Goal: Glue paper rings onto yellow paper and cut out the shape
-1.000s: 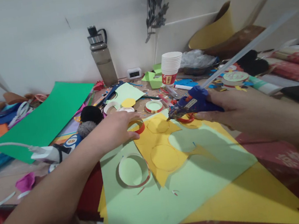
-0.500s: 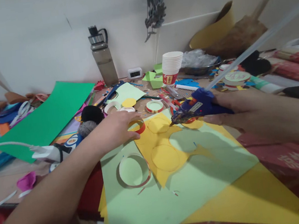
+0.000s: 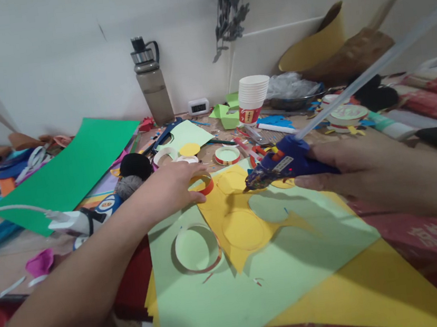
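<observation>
My right hand is wrapped round a blue hot glue gun. A long clear glue stick sticks out of its back. The gun's nozzle points down just over a yellow paper sheet with circles drawn on it and a cut-out edge. My left hand holds a red-edged paper ring at the yellow sheet's upper left corner, thumb in front and fingers behind. Part of the ring is hidden by the hand. A second paper ring lies on the light green paper.
A stack of paper cups, a water bottle and a small digital clock stand by the wall. Green card and a black pompom lie at left. A white plug with its cable is near my left forearm.
The glue gun's nozzle has shifted slightly left and down over the yellow sheet. My left hand stays at the ring. The whole view has shifted very slightly.
</observation>
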Motion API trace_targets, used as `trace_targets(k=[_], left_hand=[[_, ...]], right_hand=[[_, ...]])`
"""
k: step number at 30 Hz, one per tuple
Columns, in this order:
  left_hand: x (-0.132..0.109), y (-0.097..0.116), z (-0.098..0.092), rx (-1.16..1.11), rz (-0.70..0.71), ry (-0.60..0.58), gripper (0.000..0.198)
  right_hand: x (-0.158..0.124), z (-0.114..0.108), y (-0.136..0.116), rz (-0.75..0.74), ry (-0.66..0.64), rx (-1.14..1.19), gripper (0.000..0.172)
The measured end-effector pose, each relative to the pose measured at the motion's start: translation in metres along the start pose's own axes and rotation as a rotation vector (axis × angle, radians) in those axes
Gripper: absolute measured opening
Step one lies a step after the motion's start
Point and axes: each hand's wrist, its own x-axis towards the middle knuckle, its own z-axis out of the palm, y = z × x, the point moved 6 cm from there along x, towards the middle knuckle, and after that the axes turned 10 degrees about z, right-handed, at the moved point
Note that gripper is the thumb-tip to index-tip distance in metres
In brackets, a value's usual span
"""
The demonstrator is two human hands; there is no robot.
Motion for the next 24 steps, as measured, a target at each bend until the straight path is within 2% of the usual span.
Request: trace_targets(k=[3, 11, 16, 21, 24], left_hand=[[0.000, 0.000, 0.001, -0.004, 0.008, 0.005, 0.055], [0.001, -0.001, 0.001, -0.010, 0.017, 0.002, 0.057], [0.001, -0.002, 0.002, -0.019, 0.024, 0.015, 0.057], [0.001, -0.001, 0.001, -0.037, -0.008, 0.027, 0.057], [0.002, 0.001, -0.003, -0.049, -0.019, 0.039, 0.057]], right_hand=[[-0.004, 0.003, -0.012, -0.052, -0.082, -0.025, 0.036], [-0.010, 0.010, -0.019, 0.011, -0.099, -0.044, 0.035], [-0.008, 0.021, -0.024, -0.007, -0.190, 0.120, 0.036], [-0.002, 0.012, -0.021, 0.019, -0.138, 0.194, 0.029], [0.003, 0.011, -0.010, 0.083, -0.216, 0.387, 0.028]])
